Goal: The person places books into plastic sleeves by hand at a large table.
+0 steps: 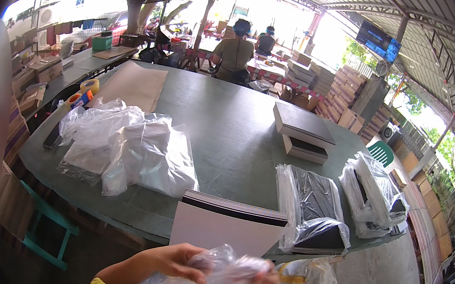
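Both my hands are at the bottom of the head view, working on a crumpled clear plastic bag (224, 270). My left hand (187, 263) pinches the bag between thumb and fingers. On its other side, my right hand (265, 282) grips the bunched plastic; motion blurs its fingers. More of the plastic hangs below them toward my body. Just beyond the hands, a stack of black and white boards (229, 221) rests at the table's near edge, with a white sheet facing me. Part of that sheet is hidden behind the bag.
On the green table (222, 141) lie a pile of clear plastic bags (137, 148), tape rolls (89, 86), brown cardboard (133, 83), dark-topped boards (304, 122) and two plastic-wrapped stacks (313, 205), (373, 195). A bag (307, 280) hangs below the right edge. Two people (235, 53) sit farther off.
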`<state>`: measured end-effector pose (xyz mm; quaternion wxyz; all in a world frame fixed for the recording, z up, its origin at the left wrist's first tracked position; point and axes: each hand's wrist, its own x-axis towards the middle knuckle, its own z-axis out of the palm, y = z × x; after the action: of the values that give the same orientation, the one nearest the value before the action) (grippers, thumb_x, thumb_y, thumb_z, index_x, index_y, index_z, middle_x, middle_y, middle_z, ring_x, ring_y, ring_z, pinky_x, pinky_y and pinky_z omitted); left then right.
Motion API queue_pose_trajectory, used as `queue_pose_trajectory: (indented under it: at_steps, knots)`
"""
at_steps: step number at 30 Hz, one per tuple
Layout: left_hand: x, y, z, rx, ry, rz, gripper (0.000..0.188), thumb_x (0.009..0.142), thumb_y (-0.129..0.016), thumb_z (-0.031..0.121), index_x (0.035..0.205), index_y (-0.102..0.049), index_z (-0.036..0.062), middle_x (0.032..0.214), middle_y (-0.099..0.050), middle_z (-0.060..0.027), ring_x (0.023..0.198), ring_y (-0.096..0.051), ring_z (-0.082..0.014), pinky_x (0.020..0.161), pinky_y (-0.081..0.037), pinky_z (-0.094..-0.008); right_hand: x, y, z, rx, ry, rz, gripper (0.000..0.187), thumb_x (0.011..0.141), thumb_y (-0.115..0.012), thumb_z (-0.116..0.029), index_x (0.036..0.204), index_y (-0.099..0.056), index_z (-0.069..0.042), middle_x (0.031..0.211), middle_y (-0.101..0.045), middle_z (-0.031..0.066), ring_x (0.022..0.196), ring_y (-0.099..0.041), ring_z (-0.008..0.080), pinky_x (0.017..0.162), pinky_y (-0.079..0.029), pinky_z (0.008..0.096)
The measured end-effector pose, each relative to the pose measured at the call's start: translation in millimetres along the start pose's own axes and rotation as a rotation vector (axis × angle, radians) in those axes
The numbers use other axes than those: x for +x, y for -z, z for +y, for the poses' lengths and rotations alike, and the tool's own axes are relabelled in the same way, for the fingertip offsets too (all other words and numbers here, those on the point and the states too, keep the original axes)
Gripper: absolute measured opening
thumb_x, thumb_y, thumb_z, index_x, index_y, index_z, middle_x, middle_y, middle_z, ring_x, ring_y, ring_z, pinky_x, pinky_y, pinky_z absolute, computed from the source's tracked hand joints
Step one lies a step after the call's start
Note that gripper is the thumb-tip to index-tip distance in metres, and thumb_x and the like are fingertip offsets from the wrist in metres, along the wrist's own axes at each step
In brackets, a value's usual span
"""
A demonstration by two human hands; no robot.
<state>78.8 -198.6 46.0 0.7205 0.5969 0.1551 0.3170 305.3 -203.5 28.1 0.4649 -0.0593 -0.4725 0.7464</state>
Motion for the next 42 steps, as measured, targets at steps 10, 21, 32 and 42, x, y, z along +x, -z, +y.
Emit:
queue_pose_trajectory:
  at_steps: [10,21,32,42]
  knots:
    - [-22.9,-2.5,46.1,0.036,-0.036,-0.177,0.018,0.082,-0.052,0.014,0.088,-0.050,-0.0026,0.070,-0.052,-0.0065,0.063,-0.049,-0.0112,0.060,-0.039,-0.0236,-16.8,20.9,-1.7,-1.440,-0.612,-0.556,0.032,0.082,-0.046,-0.027,0.098,-0.051,0.001,0.108,-0.048,0.0185,0.102,-0.045,0.0308,0.085,-0.037,0.0367]
    - [1.5,8.3,11.2,1.649,-0.173,0.086,0.011,0.064,-0.049,0.004,0.074,-0.054,0.0001,0.073,-0.053,-0.0120,0.073,-0.055,-0.0246,0.067,-0.045,-0.0364,-11.6,0.7,-89.6,-1.048,-0.908,-0.827,0.019,0.078,-0.047,-0.018,0.079,-0.055,0.000,0.087,-0.055,0.0182,0.075,-0.056,0.0289,0.069,-0.043,0.0381]
    - [-7.5,-14.6,-10.6,1.451,0.273,-0.205,0.035,0.076,-0.051,0.033,0.080,-0.049,-0.0020,0.065,-0.056,-0.0152,0.060,-0.057,-0.0325,0.056,-0.047,-0.0396,-6.5,20.6,-58.7,-2.296,-0.794,-0.702,0.029,0.062,-0.059,-0.020,0.082,-0.062,0.000,0.097,-0.056,0.0137,0.113,-0.032,0.0327,0.097,-0.018,0.0422]
    - [-21.7,6.4,-14.0,0.959,0.158,-0.406,0.015,0.070,-0.056,0.015,0.076,-0.055,0.0011,0.067,-0.055,-0.0112,0.066,-0.056,-0.0231,0.060,-0.043,-0.0325,0.1,27.7,-91.1,-1.441,0.125,0.801,0.016,0.063,-0.058,-0.006,0.078,-0.055,-0.005,0.069,-0.055,0.0073,0.061,-0.054,0.0143,0.052,-0.045,0.0256]
